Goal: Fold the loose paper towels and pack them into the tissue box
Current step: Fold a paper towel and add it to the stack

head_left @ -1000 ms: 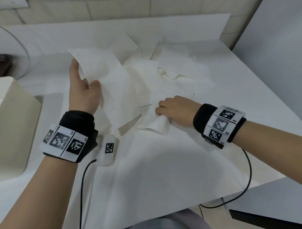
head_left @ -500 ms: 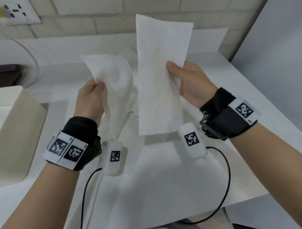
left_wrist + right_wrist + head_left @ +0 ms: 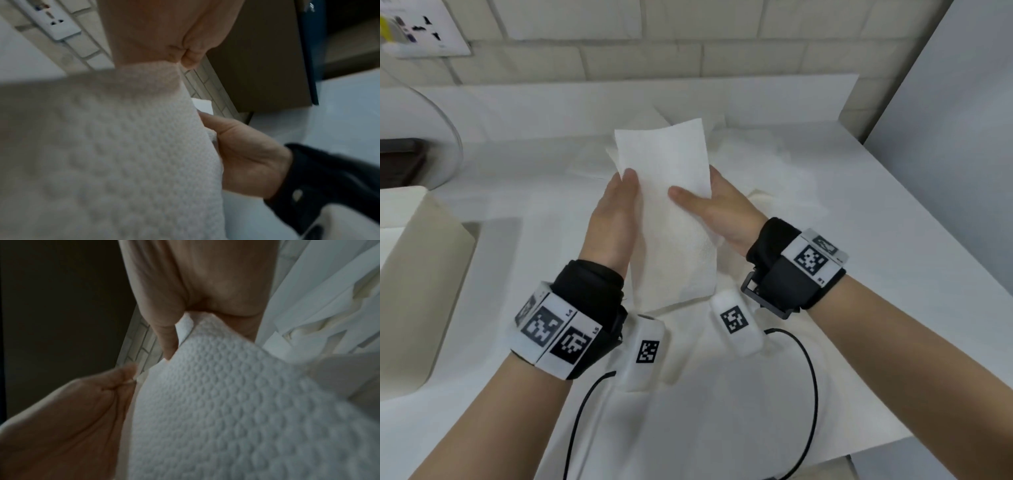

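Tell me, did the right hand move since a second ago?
Yes. The right hand lifted off the towel pile on the table and now holds one paper towel together with the left hand.

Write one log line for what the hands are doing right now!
left hand: holds paper towel | right hand: holds same towel | tissue box: left, untouched

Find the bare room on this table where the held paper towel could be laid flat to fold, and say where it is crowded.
Bare table lies near the front edge, below both wrists, and between the beige box and the left hand. Behind the held paper towel, the loose towel pile crowds it.
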`<move>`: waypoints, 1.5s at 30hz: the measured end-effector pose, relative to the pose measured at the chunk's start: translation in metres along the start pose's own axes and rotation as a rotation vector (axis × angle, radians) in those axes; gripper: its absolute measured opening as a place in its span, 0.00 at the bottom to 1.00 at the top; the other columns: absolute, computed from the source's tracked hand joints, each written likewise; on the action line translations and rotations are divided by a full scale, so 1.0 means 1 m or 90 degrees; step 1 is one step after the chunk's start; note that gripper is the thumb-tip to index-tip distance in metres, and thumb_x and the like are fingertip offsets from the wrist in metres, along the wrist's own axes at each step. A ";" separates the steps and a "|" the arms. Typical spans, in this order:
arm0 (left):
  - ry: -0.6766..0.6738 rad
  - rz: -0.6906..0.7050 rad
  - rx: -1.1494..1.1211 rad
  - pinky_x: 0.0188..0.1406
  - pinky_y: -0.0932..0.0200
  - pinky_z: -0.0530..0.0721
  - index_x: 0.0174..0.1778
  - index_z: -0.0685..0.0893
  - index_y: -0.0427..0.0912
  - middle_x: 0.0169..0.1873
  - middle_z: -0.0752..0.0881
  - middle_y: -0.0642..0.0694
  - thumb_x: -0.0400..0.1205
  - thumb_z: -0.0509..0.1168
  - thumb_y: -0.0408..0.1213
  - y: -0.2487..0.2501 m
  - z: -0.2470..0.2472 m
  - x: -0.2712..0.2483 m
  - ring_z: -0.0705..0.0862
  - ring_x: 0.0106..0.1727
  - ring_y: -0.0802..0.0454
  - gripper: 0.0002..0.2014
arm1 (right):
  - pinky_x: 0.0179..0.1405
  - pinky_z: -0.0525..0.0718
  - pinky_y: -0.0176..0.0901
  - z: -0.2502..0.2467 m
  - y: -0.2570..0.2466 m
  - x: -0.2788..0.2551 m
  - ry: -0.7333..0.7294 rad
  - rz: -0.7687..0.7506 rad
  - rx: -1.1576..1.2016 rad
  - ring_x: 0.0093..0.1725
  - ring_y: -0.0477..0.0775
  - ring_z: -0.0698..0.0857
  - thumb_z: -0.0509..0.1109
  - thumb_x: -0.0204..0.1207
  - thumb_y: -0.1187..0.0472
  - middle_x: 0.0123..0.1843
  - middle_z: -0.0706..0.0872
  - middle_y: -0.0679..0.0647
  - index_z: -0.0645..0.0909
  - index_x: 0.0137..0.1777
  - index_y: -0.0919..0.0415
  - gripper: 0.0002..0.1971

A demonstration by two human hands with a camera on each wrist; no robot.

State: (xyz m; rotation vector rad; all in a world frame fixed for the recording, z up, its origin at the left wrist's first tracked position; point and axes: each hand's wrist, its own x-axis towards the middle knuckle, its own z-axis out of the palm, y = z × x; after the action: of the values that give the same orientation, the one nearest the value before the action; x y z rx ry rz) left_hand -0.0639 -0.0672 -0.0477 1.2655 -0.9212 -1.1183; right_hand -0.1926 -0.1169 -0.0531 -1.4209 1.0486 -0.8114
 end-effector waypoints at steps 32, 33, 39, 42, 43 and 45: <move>0.044 0.010 0.088 0.59 0.51 0.81 0.57 0.79 0.43 0.48 0.86 0.49 0.82 0.57 0.22 -0.017 -0.022 0.011 0.84 0.52 0.47 0.14 | 0.54 0.74 0.54 -0.053 0.049 0.057 -0.005 0.154 -0.921 0.66 0.64 0.71 0.65 0.74 0.47 0.68 0.69 0.61 0.56 0.74 0.61 0.33; 0.040 0.009 0.087 0.58 0.52 0.81 0.59 0.79 0.42 0.48 0.86 0.49 0.82 0.57 0.22 -0.017 -0.021 0.010 0.84 0.51 0.48 0.14 | 0.53 0.74 0.53 -0.050 0.050 0.056 -0.004 0.150 -0.933 0.65 0.64 0.72 0.64 0.75 0.53 0.68 0.69 0.62 0.56 0.75 0.62 0.32; 0.041 0.011 0.092 0.57 0.54 0.81 0.60 0.79 0.42 0.47 0.86 0.50 0.82 0.58 0.23 -0.017 -0.021 0.005 0.85 0.49 0.50 0.14 | 0.64 0.74 0.51 -0.046 0.049 0.055 -0.033 0.157 -0.990 0.70 0.64 0.70 0.64 0.76 0.68 0.72 0.67 0.67 0.52 0.77 0.72 0.33; 0.043 0.014 0.090 0.56 0.54 0.81 0.59 0.79 0.42 0.47 0.86 0.50 0.82 0.58 0.23 -0.016 -0.022 0.004 0.85 0.49 0.51 0.14 | 0.59 0.75 0.49 -0.053 0.043 0.054 -0.057 0.179 -0.942 0.67 0.62 0.72 0.65 0.75 0.67 0.71 0.66 0.64 0.60 0.73 0.70 0.27; 0.042 0.014 0.090 0.56 0.55 0.81 0.59 0.79 0.42 0.47 0.86 0.50 0.82 0.58 0.23 -0.016 -0.022 0.004 0.85 0.49 0.51 0.14 | 0.56 0.76 0.49 -0.057 0.040 0.054 -0.056 0.201 -0.894 0.65 0.63 0.74 0.64 0.76 0.66 0.70 0.66 0.64 0.63 0.71 0.69 0.24; 0.038 0.012 0.089 0.55 0.56 0.82 0.60 0.79 0.42 0.47 0.86 0.50 0.82 0.58 0.23 -0.016 -0.021 0.003 0.85 0.49 0.52 0.14 | 0.57 0.77 0.49 -0.064 0.037 0.054 -0.039 0.218 -0.815 0.62 0.63 0.75 0.62 0.78 0.62 0.70 0.65 0.63 0.69 0.67 0.66 0.18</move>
State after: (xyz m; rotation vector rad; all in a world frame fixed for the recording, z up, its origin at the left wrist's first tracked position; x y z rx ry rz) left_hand -0.0451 -0.0642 -0.0664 1.3938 -0.9786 -1.0091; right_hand -0.2376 -0.1903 -0.0866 -2.1510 1.8249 0.2863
